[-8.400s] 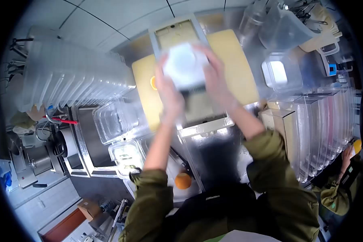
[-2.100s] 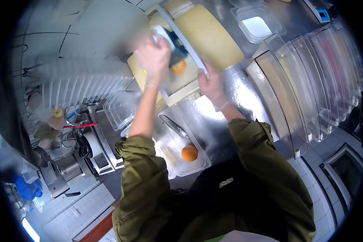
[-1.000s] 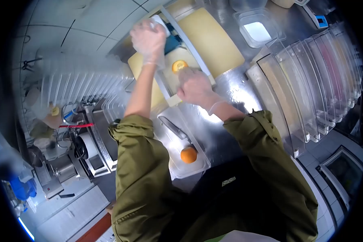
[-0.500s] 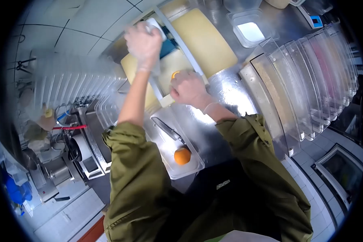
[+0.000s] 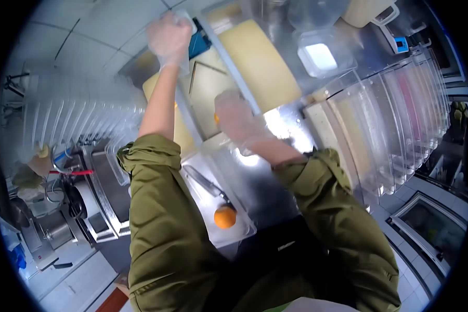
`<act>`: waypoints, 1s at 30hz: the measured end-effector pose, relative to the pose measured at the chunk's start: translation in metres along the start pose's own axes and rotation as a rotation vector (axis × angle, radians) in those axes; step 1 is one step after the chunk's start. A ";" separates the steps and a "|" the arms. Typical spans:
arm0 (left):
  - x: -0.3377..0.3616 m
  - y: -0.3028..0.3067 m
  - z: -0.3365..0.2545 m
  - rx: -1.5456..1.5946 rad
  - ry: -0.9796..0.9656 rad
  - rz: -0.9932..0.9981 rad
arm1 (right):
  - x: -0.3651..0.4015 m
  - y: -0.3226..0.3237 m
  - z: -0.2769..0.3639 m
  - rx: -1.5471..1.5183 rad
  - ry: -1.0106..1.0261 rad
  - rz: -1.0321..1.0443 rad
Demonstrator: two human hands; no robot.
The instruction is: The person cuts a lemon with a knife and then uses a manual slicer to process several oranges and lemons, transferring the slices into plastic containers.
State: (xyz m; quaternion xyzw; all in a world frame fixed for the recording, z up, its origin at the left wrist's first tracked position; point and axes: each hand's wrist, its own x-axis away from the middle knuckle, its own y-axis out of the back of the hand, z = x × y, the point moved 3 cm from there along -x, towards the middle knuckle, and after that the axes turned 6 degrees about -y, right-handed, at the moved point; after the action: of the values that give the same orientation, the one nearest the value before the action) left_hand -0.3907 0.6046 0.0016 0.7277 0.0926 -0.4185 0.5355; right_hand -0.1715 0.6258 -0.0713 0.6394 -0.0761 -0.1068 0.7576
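Note:
My left hand (image 5: 169,39), in a clear glove, is closed around a white handle (image 5: 188,23) at the top of a teal-and-white slicer (image 5: 200,86) with a slanted blade line. My gloved right hand (image 5: 237,115) is blurred and curled over something orange (image 5: 216,118) near the slicer's lower end; only a sliver of it shows. Below, a clear tray (image 5: 237,229) holds a knife (image 5: 205,182) and a whole orange (image 5: 224,217).
A yellowish board (image 5: 260,65) lies right of the slicer. Clear upright containers (image 5: 385,119) line the right side, and clear stacked lids (image 5: 83,117) the left. A square plastic tub (image 5: 320,56) and a scale (image 5: 400,44) stand at the back.
My left hand has shifted up and left in view, still on the white handle. The right hand has moved slightly down, uncovering more slicer surface. The whole view has shifted somewhat.

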 end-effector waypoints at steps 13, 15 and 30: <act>0.039 0.052 0.051 1.022 0.411 0.427 | -0.006 0.029 0.007 -0.620 0.067 0.231; 0.052 0.101 0.074 1.085 0.478 0.186 | -0.006 0.049 0.031 -0.735 0.172 0.221; 0.250 0.278 0.073 1.168 1.081 -0.018 | -0.090 0.106 0.073 -0.096 0.331 -0.633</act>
State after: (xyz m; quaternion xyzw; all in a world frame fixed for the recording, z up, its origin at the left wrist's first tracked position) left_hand -0.1079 0.3496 0.0145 0.9923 0.1110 0.0073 -0.0551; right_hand -0.2694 0.5968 0.0476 0.6037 0.2544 -0.2345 0.7182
